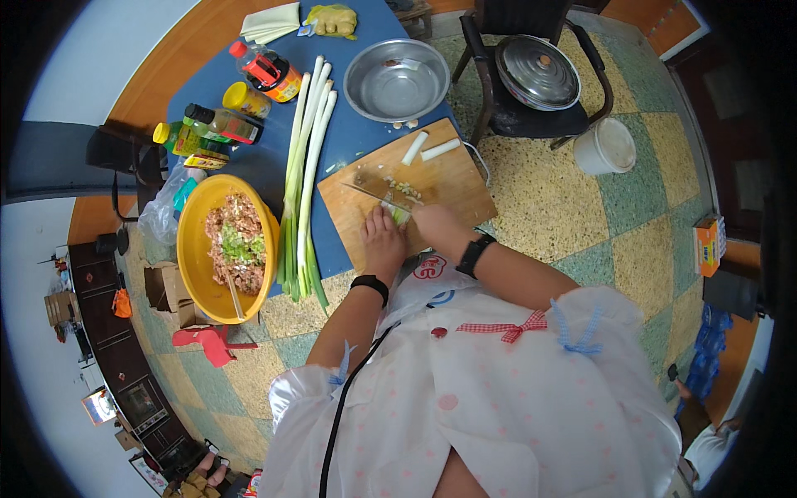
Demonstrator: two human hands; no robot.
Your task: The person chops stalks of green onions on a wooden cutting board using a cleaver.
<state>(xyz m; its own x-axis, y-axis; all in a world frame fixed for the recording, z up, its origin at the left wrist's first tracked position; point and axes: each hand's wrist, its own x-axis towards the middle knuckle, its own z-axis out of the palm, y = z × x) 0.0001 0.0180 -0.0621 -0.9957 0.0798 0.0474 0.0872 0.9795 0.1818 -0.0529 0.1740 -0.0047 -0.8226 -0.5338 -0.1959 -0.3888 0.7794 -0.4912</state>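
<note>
On the wooden cutting board (pixel 355 239), my left hand (pixel 381 236) presses down with its fingertips against a piece of green onion (pixel 399 215). My right hand (pixel 436 225) grips the handle of a kitchen knife (pixel 367 192), whose blade lies across the board just beyond my left fingers. Small chopped bits of onion (pixel 405 187) are scattered past the blade. Two cut white lengths of onion, one a white stalk (pixel 415 148) and the other a second stalk (pixel 441 150), rest near the far edge. Whole green onions (pixel 306 168) lie left of the board.
A yellow basin (pixel 187 249) of minced meat with chopped greens and a utensil sits at the left table edge. Beyond stand several condiment bottles (pixel 268 71) and a steel bowl (pixel 396 93). A lidded pot (pixel 538 71) rests on a chair; a white bucket (pixel 604 146) is on the floor.
</note>
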